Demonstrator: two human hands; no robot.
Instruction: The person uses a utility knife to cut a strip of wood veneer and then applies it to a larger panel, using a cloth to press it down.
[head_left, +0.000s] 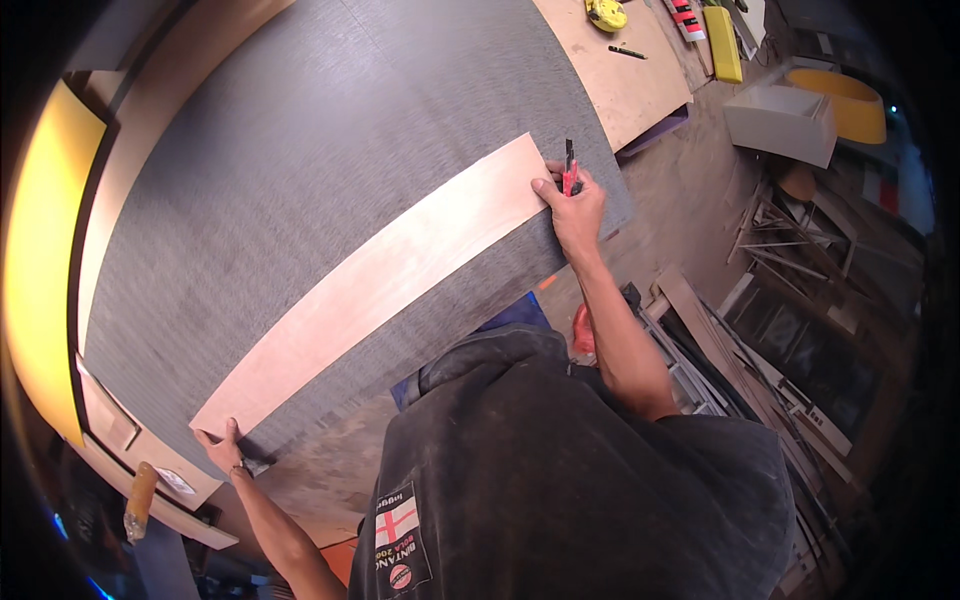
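Dark shirt (570,470) closest, mine. My left hand (222,452) holds one end of the strip (385,270), thumb on top; my right hand (580,212) holds the other, plus a red-black tool (570,180). Strip's over the grey sheet (300,150). Best: press both ends evenly, no twist, tool clear.

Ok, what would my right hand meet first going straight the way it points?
Past the pale strip it touches, your right hand would probably meet the grey sheet, though depth is hard to judge here.
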